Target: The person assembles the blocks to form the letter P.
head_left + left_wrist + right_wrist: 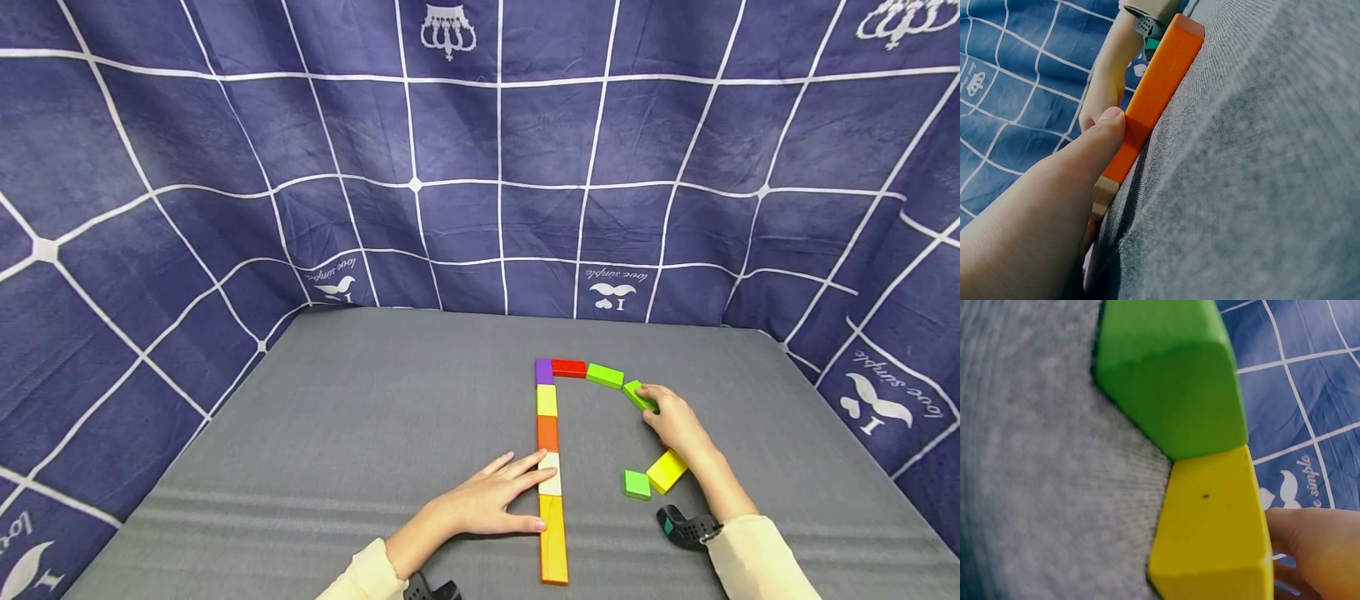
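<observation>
A straight column of blocks runs toward me in the head view: purple (pixel 544 372), pale yellow (pixel 547 401), orange (pixel 547 433), white (pixel 553 483) and a long yellow-orange block (pixel 553 550). My left hand (pixel 487 498) lies with spread fingers, fingertips on the white block and thumb against the long block's left side. From the top, a red block (pixel 569 368) and a green block (pixel 604 376) curve right. My right hand (pixel 681 427) pinches another green block (pixel 634 392) between thumb and fingers at the curve's right end. Its wrist partly covers an orange-red block below.
Below the right hand, a yellow block (pixel 667 472) meets a small green block (pixel 637 484) at an angle. Everything lies flat on a grey cloth surface (pixel 360 400). Behind and at both sides hangs a blue curtain (pixel 457 133) with white grid lines.
</observation>
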The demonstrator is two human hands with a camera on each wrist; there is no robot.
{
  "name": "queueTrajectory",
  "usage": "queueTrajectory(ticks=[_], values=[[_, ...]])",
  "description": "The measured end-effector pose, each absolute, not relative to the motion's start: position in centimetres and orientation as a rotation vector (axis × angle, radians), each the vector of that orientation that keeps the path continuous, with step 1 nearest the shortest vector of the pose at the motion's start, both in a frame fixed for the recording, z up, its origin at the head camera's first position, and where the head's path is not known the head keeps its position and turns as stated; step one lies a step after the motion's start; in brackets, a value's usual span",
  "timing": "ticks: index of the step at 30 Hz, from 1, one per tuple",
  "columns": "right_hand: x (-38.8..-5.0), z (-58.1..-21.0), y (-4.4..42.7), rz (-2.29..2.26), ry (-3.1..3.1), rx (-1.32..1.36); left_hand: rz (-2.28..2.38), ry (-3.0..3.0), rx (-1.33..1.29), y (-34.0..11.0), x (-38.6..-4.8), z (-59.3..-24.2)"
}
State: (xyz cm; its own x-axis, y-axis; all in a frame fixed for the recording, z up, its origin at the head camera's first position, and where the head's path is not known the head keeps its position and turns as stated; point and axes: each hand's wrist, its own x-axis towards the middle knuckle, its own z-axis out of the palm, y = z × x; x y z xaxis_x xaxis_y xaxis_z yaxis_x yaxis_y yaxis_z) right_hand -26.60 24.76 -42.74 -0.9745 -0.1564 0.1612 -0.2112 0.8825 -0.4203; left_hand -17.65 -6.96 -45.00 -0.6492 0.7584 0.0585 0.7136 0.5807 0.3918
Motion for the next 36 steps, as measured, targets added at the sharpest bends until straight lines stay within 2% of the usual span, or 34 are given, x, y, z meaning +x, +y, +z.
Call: queueTrajectory(ticks=[9,15,28,36], values=[[-26.5,-42.9,24.8,0.688,-2.925,0.293,0.569,2.708,1.276,-7.0,-17.7,-45.1],[-25.5,-41.4,24.8,0.723,-2.901,0.23,0.582,2.694,1.253,-7.1,-17.7,-45.2],[-19.9,-38.1,26.1,0.662,-2.771,0.218,0.583,2.721,1.274,-7.0,-17.7,-45.1],[-17.0,-40.0,26.8,0.66,-2.834,0.177,0.572,2.712,1.273,-7.0,-17.6,-45.1]])
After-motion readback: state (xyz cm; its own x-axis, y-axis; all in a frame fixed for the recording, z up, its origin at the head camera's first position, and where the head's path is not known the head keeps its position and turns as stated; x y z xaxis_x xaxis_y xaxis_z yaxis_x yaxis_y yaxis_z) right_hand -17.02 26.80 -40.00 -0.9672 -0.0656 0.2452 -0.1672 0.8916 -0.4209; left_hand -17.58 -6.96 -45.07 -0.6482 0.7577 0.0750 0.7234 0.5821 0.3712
